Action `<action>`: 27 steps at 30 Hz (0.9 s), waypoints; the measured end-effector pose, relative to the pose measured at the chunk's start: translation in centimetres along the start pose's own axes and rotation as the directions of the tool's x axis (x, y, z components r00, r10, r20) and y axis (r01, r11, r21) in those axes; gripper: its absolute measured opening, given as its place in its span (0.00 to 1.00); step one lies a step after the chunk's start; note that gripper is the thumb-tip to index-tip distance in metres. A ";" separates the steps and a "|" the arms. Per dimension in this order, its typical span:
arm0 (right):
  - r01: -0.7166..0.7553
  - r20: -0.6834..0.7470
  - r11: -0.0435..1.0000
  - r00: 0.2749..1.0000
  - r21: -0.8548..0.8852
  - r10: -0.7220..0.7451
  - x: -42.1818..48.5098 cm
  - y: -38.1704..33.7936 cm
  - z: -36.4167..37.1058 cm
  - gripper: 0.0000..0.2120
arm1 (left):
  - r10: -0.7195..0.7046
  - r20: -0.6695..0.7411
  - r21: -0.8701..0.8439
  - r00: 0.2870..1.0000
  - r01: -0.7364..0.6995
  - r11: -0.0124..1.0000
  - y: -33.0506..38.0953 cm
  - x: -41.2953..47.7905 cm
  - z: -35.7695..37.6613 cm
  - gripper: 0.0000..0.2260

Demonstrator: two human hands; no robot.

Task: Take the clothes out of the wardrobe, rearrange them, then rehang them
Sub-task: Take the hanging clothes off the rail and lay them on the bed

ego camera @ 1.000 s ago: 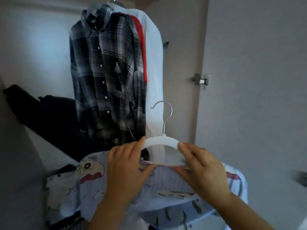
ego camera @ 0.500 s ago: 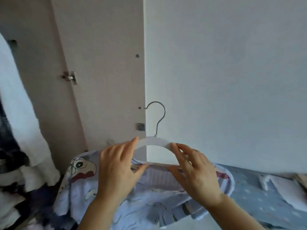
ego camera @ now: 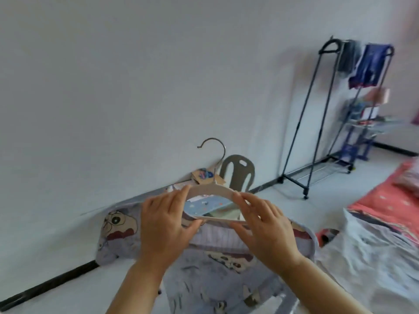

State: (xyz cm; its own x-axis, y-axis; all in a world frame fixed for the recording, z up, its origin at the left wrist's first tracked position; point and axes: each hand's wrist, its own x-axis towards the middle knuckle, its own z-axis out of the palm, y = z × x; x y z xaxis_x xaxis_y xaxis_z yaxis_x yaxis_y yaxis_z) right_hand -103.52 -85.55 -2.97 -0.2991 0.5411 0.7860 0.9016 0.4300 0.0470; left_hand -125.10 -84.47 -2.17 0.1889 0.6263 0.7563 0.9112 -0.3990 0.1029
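A white hanger (ego camera: 212,190) with a metal hook is held upright in front of me by both hands. My left hand (ego camera: 163,225) grips its left shoulder and my right hand (ego camera: 265,230) grips its right shoulder. A pale blue cartoon-print garment (ego camera: 217,264) hangs from the hanger and drapes down below my wrists. The wardrobe is out of view.
A plain white wall fills the left and back. A grey plastic chair (ego camera: 238,172) stands by the wall behind the hanger. A black clothes rack (ego camera: 317,114) with hanging clothes stands at the right. A bed with red bedding (ego camera: 390,200) and crumpled white fabric (ego camera: 362,257) lies at lower right.
My view has swung right, away from the wardrobe and its door, to the room with the rack and bed. Both hands keep the same hold on the hanger.
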 end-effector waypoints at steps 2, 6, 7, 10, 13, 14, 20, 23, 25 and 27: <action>-0.055 -0.002 0.996 0.998 -0.075 0.055 -2.3 4.2 -2.4 0.27 | 0.074 0.005 -0.076 0.997 -0.074 0.994 4.4 1.5 3.1 0.36; -0.144 -0.031 0.970 0.990 -0.193 0.141 -6.4 11.1 -6.5 0.28 | 0.205 0.028 -0.279 0.978 -0.189 0.942 12.5 3.9 8.8 0.40; -0.171 -0.035 0.960 0.985 -0.223 0.167 -7.4 12.6 -7.3 0.29 | 0.233 0.030 -0.331 0.972 -0.210 0.920 14.3 4.5 10.2 0.40; -0.251 -0.044 0.910 0.967 -0.330 0.250 -10.0 16.8 -9.1 0.27 | 0.317 0.028 -0.442 0.948 -0.273 0.855 19.5 6.0 14.4 0.36; -0.316 -0.047 0.848 0.943 -0.426 0.328 -12.0 21.2 -10.5 0.28 | 0.388 0.045 -0.519 0.921 -0.310 0.796 24.4 7.9 18.5 0.32; -0.332 -0.051 0.827 0.936 -0.453 0.348 -12.5 22.6 -10.8 0.28 | 0.408 0.056 -0.550 0.911 -0.313 0.774 26.0 8.6 19.8 0.32; -0.387 -0.089 0.714 0.904 -0.583 0.417 -13.5 29.8 -12.8 0.37 | 0.492 -0.013 -0.634 0.870 -0.388 0.669 34.2 13.3 26.6 0.35; -0.417 -0.119 0.666 0.887 -0.618 0.446 -13.9 33.2 -13.4 0.38 | 0.516 -0.055 -0.661 0.855 -0.419 0.622 37.9 15.7 29.3 0.38; -0.443 -0.140 0.629 0.871 -0.638 0.472 -14.3 35.3 -13.6 0.37 | 0.536 -0.070 -0.670 0.842 -0.437 0.600 40.0 16.9 30.7 0.38; -0.460 -0.148 0.597 0.856 -0.657 0.496 -14.6 37.6 -13.5 0.38 | 0.560 -0.084 -0.669 0.824 -0.464 0.581 41.9 18.0 32.5 0.37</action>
State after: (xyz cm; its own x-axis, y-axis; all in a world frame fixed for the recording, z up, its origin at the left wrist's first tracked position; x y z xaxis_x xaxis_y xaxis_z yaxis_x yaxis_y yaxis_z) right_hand -61.03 -87.09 -4.37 0.2376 0.5690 0.7873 0.8813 -0.4670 0.0715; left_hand -71.61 -68.14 -5.20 0.6354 0.2359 0.7353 0.1965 -0.9702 0.1414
